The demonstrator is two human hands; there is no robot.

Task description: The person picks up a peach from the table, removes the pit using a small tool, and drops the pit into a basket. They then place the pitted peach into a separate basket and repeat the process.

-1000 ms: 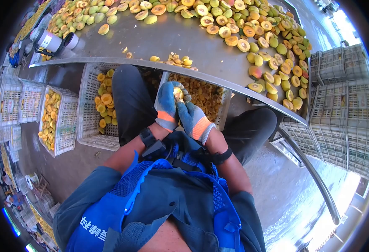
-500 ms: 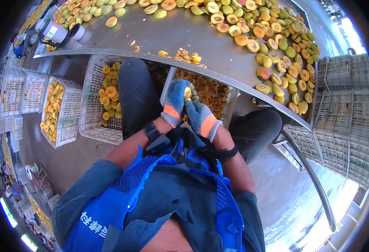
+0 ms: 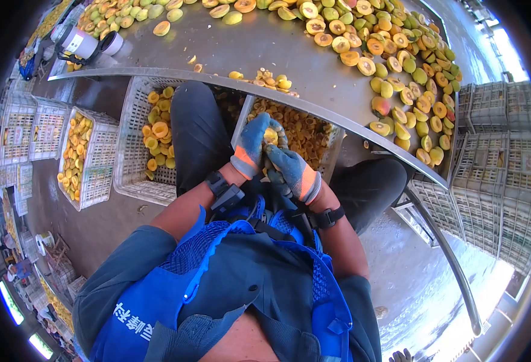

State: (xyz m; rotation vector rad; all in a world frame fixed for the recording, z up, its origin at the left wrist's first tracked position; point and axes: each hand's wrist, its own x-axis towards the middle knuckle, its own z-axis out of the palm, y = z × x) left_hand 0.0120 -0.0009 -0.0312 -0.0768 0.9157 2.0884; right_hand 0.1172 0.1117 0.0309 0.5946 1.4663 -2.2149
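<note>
My left hand [image 3: 253, 146], in a blue-grey glove with an orange cuff, is closed around a yellow fruit half [image 3: 271, 136]. My right hand [image 3: 292, 171], gloved the same way, is curled just below and beside it. Whatever my right fingers hold is hidden by the glove. Both hands are over a crate [image 3: 333, 151] of brownish-yellow fruit scraps between my knees. Just beyond them, small yellow pieces [image 3: 272, 80] lie at the edge of the metal table [image 3: 229, 51].
Many halved fruits [image 3: 392, 63], green-skinned and orange inside, cover the table's far and right parts. A crate of hollowed halves [image 3: 134, 172] stands left of my leg, another crate [image 3: 101, 175] farther left. Stacked crates [image 3: 489, 175] and a curved metal leg [image 3: 452, 259] are at right.
My right hand has dropped slightly away from the fruit half, its fingers now curled lower. My left hand stays nearly in place. A dark glove-like shape has appeared at the bottom right edge.
</note>
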